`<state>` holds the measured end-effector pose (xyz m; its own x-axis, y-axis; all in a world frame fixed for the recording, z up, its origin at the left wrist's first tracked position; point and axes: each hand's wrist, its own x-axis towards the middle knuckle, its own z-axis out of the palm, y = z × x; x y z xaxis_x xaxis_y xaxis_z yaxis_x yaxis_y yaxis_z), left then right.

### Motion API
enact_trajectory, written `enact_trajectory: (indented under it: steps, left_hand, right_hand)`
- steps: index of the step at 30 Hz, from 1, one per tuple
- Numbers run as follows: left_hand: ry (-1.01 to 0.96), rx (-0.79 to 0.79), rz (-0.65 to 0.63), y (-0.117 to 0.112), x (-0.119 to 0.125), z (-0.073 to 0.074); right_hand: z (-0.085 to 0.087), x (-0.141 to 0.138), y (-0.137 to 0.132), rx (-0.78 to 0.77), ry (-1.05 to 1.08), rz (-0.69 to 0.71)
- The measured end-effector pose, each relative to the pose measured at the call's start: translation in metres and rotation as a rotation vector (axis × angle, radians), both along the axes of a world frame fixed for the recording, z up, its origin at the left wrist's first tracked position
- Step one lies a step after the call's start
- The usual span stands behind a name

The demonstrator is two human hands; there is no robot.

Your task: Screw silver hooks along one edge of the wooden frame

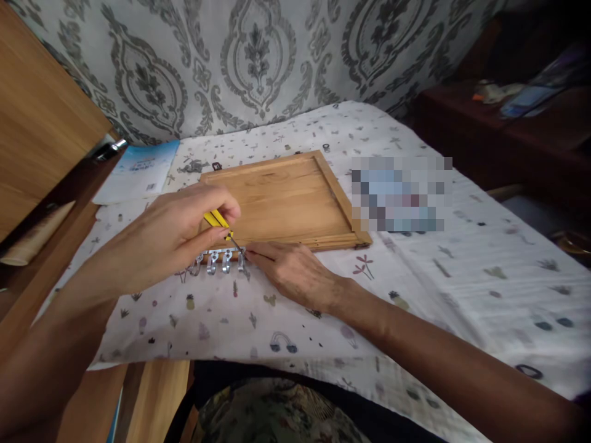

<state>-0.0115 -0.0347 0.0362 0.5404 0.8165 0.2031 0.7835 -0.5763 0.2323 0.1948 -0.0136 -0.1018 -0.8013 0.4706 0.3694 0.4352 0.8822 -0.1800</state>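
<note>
From where I stand, the left hand (189,224) has its fingers curled around a yellow screwdriver (215,218), tip slanting toward four o'clock. The metal hooks (226,264) lie along the wooden board's (286,206) near edge, at its seven o'clock. The right hand (298,274) comes in from four o'clock, fingertips bunched beside the tip; I can't tell whether they pinch anything. Fastening the rightmost hook looks like the step in hand; it calls for a steady tip and straight, firm turning.
</note>
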Motion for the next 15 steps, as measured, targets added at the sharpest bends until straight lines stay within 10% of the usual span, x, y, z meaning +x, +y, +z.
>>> enact_trajectory:
  steps: [7, 15]
  left_hand:
    - [-0.114, 0.086, 0.047, -0.001, 0.013, -0.012]
    - [0.199, 0.263, 0.251, 0.007, 0.014, -0.012]
  right_hand:
    - [-0.001, 0.0, 0.0, -0.004, 0.008, 0.01]
    - [0.0, 0.001, -0.001, 0.013, -0.01, 0.003]
